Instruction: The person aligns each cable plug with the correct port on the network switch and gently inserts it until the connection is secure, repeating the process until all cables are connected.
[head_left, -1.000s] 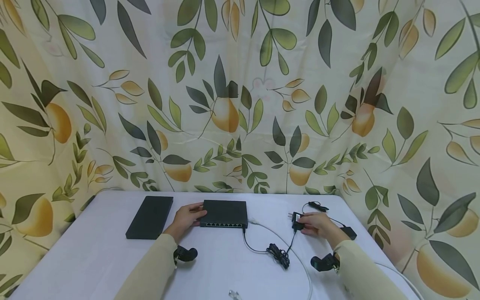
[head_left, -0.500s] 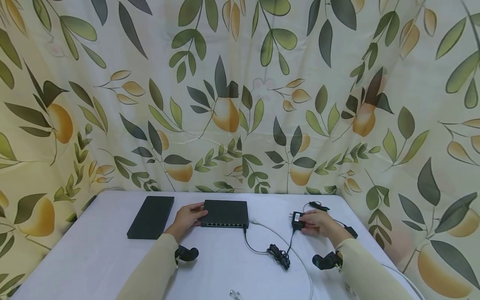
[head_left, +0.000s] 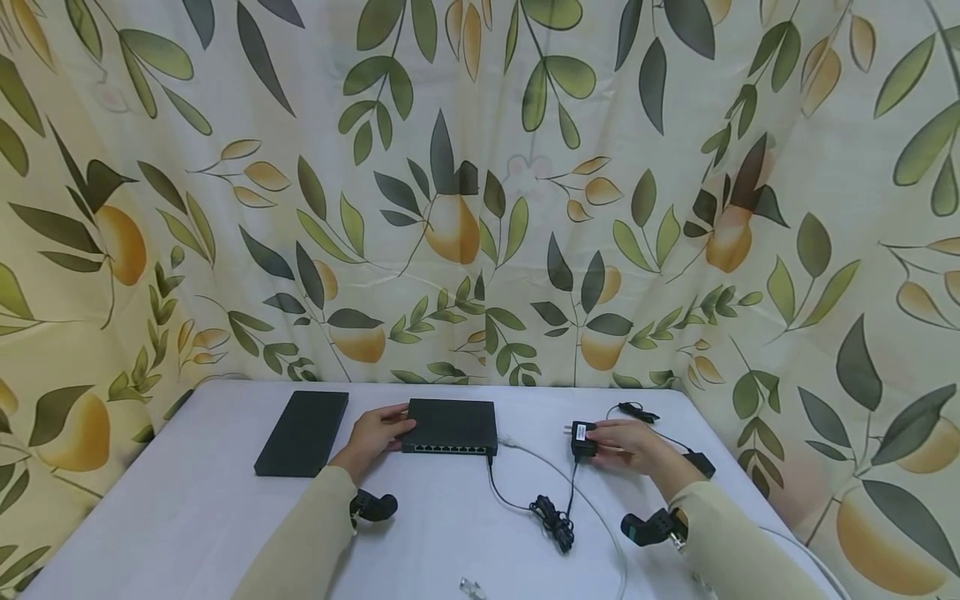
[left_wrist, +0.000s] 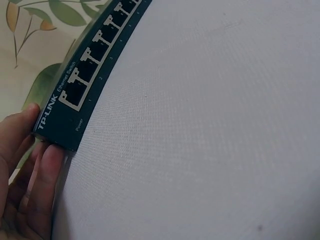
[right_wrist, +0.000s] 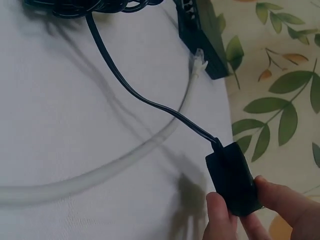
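Note:
My left hand holds the left end of a black TP-LINK Ethernet switch, whose row of ports faces me. In the left wrist view the thumb lies at one edge of the case and the fingers at the other. Off to the right, my right hand pinches a black power adapter by its body, prongs pointing left. The adapter hangs above the table in the right wrist view. Its thin black cord runs through a tied bundle to the right end of the switch.
A pale network cable leaves the right side of the switch and curves forward. A clear network plug lies at the front. Left of the switch sits a flat black box. Behind my right hand lies a small black block with a cord.
My right hand has brought the power adapter left, and the tied cord bundle has shifted slightly left and forward. My left hand and the switch stay put.

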